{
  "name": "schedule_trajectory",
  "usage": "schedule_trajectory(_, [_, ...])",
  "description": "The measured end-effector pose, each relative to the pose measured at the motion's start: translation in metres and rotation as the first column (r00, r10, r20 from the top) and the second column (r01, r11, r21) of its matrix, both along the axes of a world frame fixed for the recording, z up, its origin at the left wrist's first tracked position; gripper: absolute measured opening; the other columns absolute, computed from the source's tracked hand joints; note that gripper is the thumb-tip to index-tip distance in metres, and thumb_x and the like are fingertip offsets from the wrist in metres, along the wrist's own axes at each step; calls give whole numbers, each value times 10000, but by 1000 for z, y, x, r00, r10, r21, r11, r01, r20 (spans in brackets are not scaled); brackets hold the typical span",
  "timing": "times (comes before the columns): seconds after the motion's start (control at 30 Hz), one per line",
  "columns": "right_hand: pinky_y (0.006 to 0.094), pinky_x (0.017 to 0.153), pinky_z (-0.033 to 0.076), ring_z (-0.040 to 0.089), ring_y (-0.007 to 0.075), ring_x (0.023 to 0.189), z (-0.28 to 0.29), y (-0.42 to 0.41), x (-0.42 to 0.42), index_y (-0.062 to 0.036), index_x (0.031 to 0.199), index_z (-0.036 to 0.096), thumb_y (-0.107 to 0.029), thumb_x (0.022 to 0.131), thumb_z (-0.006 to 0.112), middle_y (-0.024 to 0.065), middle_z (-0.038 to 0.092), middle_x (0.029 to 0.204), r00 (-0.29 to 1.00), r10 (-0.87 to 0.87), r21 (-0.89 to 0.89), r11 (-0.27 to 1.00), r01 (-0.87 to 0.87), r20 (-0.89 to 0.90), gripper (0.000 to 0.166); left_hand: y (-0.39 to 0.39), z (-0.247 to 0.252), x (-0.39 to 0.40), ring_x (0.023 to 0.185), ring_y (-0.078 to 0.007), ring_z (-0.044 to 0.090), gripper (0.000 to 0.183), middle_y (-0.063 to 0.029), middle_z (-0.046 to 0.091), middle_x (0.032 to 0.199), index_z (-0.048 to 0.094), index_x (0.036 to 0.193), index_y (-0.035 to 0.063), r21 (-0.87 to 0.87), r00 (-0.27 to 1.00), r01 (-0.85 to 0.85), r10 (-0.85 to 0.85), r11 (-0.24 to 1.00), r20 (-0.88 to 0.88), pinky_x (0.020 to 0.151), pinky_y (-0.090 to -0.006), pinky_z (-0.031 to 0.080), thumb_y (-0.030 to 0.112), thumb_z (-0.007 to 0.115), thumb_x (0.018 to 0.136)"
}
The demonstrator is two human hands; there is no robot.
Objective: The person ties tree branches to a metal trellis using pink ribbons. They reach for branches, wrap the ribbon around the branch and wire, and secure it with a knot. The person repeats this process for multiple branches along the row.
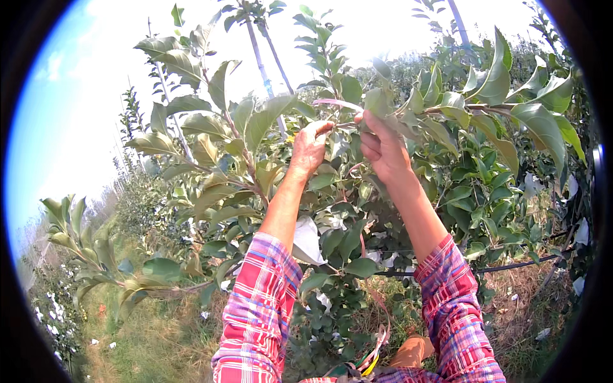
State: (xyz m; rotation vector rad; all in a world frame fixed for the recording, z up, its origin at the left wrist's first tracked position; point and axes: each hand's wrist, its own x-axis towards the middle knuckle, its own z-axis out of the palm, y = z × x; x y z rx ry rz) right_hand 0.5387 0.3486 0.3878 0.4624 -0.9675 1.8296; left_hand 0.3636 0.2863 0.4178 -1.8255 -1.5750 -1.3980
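Both arms are raised among the leaves of a fruit tree. My left hand [309, 147] pinches a thin leafy branch [346, 124] at its fingertips. Just to the right, my right hand [386, 151] is closed at the same branch, with a pink ribbon [339, 103] sticking out leftward from its thumb and forefinger. Leaves partly cover the right fingertips, so the exact hold on the branch is hidden. Below the hands, another pink strip [362, 244] hangs down through the foliage towards my waist.
A white fruit bag [306, 241] hangs beside my left forearm. A dark hose [507, 268] runs across the row at lower right. Coloured strips [371, 361] hang at my waist. A leafy branch [167, 289] reaches out over the grass [153, 344] at left. Support poles [258, 52] rise behind.
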Motion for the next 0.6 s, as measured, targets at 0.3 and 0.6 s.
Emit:
schedule_trajectory(0.3, [209,441,295,363,55,532,-48,73,-8,-64,1028,550,-196,946,524,-14,513,784,997,37,-19,999,-38,-70,158,-3,13,13,1122,-283,568,498,-173,597,1194,578,1188,5,-38,996,-38,35,999,-79,993,-338,414,0,422,715])
schedule_trajectory(0.6, [194,403,209,251,32,443,-49,21,-65,-130,1093,602,-223,966,505,-90,276,549,882,-103,-142,972,187,460,185,-12,14,-8,1025,-260,623,507,-164,644,1082,593,1167,24,-19,995,67,-65,998,80,908,-326,466,-58,349,730])
